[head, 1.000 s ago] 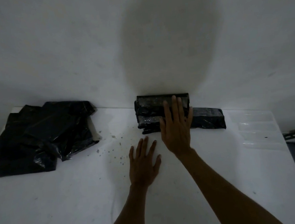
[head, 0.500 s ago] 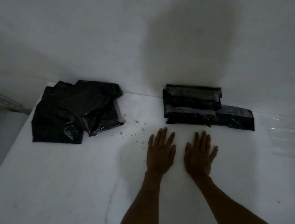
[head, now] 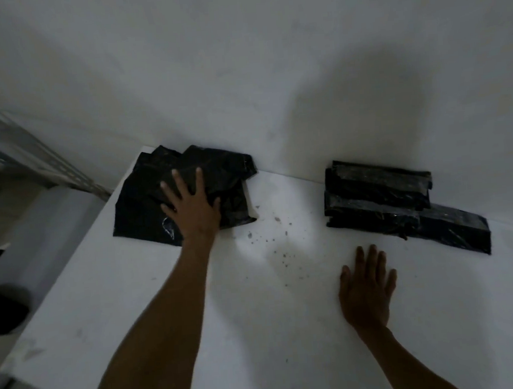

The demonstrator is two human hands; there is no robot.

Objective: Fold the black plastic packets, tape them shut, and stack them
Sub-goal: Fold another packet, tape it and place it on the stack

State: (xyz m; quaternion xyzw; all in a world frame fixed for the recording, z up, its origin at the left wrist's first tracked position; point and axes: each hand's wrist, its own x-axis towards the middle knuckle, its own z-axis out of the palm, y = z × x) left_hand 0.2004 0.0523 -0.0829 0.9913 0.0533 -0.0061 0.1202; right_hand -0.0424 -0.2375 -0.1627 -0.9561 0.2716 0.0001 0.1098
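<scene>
— Packets first: where are they, and what are the hands doing?

— A loose heap of crumpled black plastic packets (head: 185, 197) lies at the far left of the white bench (head: 258, 317); the left hand (head: 193, 211) rests on it, fingers spread, gripping nothing. The right hand (head: 367, 290) lies flat and empty on the bench, near the stack of folded, taped black packets (head: 381, 196).

— Handling?

— Thin, limp and slippery, probably light. Pinch one edge; layers are hard to separate in this dim light.

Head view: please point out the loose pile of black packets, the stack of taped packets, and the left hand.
loose pile of black packets (head: 140, 212), head view, bare plastic left of the hand.
stack of taped packets (head: 377, 184), head view, top packet.
left hand (head: 193, 210), head view, back of the hand.
</scene>
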